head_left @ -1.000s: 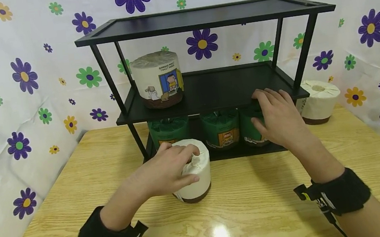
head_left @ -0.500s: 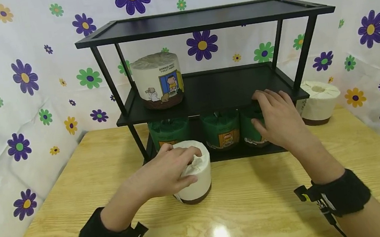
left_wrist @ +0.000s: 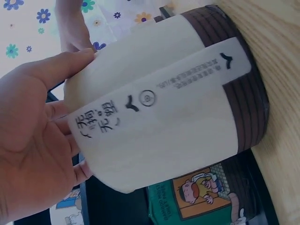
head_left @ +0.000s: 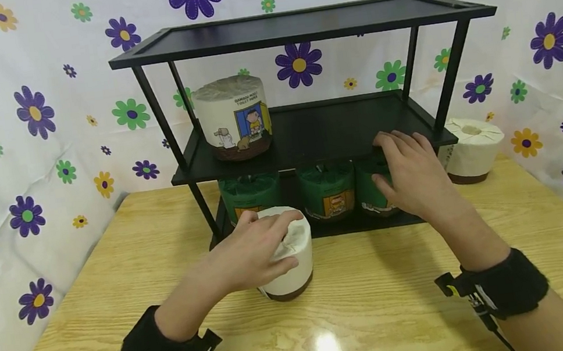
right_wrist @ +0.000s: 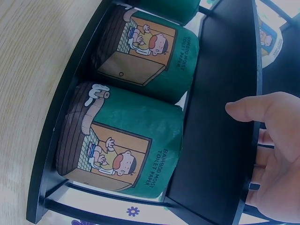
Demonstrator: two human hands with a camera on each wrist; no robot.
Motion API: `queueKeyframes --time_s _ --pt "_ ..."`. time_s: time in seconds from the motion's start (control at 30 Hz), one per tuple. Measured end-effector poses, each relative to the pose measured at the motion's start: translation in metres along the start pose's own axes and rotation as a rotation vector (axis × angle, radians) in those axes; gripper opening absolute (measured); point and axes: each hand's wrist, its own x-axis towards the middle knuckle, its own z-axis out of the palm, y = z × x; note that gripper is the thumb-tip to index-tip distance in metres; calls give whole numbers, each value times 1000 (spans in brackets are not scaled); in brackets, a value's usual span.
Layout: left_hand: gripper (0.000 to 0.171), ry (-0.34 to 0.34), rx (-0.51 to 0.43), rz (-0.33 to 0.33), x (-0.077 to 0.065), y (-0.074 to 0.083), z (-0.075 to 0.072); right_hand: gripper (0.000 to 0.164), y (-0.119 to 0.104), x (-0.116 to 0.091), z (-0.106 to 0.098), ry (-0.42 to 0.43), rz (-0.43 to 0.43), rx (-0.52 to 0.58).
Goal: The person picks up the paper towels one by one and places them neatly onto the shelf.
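Note:
A white toilet paper roll (head_left: 293,268) with a brown base band stands on the table in front of the black rack. My left hand (head_left: 256,252) holds it from above, fingers bent over its top and thumb at the near edge; the left wrist view shows the printed label strip (left_wrist: 164,89). At the rack's middle shelf (head_left: 339,127), my right hand (head_left: 413,174) grips the front edge, with fingers over the top and thumb below. Green toilet paper rolls (head_left: 329,193) stand on the bottom shelf, one partly hidden behind the white roll.
Another white roll (head_left: 235,120) with a cartoon print stands at the left of the middle shelf. Right of the rack, a further white roll (head_left: 473,149) stands on the wooden table (head_left: 383,315). A flowered cloth (head_left: 76,95) hangs behind.
The left hand has shifted slightly to the right over the white roll, its index finger a little straighter. The roll and the right hand stay in place.

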Motion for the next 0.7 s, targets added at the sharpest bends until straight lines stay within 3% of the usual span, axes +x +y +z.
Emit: queueKeyframes --time_s 0.23,0.47,0.7 --pt "72 -66 -41 4 -6 -1 -8 56 0 1 1 10 -7 -1" --pt "63 -11 35 27 2 5 0 54 3 -3 -2 7 1 -2" --pt "55 -38 19 38 -3 0 -4 52 2 1 0 15 -6 25"
